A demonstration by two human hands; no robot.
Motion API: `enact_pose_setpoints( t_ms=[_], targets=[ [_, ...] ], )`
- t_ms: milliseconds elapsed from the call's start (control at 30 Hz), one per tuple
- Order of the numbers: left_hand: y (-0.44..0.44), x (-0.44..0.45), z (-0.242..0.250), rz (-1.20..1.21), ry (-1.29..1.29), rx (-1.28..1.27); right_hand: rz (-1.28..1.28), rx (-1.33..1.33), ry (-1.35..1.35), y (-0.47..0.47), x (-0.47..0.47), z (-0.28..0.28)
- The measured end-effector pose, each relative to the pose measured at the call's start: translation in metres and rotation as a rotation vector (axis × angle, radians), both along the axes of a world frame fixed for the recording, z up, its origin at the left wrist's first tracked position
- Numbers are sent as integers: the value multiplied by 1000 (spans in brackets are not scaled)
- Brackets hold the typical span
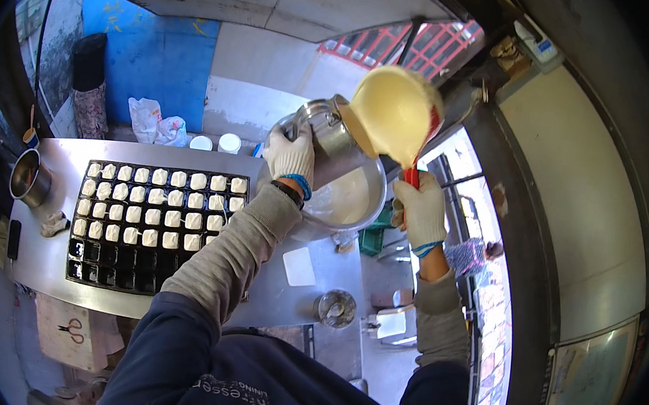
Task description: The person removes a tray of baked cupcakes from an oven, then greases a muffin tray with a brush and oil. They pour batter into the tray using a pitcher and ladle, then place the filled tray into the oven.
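Observation:
My left hand [290, 154], in a knitted white glove, grips a metal pot [335, 145] from its left side. The pot is tilted, its mouth turned right. In my gloved right hand [423, 208] is the red handle of a large ladle [435, 124], whose inside is coated with pale yellow batter [393, 107]. The ladle's lip is at the pot's mouth; whether batter is flowing I cannot tell. Below both stands a wide metal bowl [382, 193] with batter inside, partly hidden by the pot and my left arm.
A black mould tray [117, 259] lies left on the metal table [57, 150], white batter in its upper rows. Beside it are a metal pot [42, 181] and a crumpled cloth [55, 224]. A white rectangular sheet [299, 267] and a metal canister [321, 306] are nearer me.

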State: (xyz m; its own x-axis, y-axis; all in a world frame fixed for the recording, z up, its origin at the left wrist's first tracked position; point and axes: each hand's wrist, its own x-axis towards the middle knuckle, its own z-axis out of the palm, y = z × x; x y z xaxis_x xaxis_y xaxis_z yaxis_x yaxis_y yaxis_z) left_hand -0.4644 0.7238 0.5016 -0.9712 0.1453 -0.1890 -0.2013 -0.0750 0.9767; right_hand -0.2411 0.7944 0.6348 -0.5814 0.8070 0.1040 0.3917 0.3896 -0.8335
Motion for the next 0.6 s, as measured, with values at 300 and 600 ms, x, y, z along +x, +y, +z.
enact_pose_setpoints(
  t_ms=[300,600],
  targets=[
    [-8,11,-2,-101,9,236,395,-1004,723,10,13,57],
    [-43,-6,22,8,-70,444,697,-1019,746,14,-4,75]
  ],
)
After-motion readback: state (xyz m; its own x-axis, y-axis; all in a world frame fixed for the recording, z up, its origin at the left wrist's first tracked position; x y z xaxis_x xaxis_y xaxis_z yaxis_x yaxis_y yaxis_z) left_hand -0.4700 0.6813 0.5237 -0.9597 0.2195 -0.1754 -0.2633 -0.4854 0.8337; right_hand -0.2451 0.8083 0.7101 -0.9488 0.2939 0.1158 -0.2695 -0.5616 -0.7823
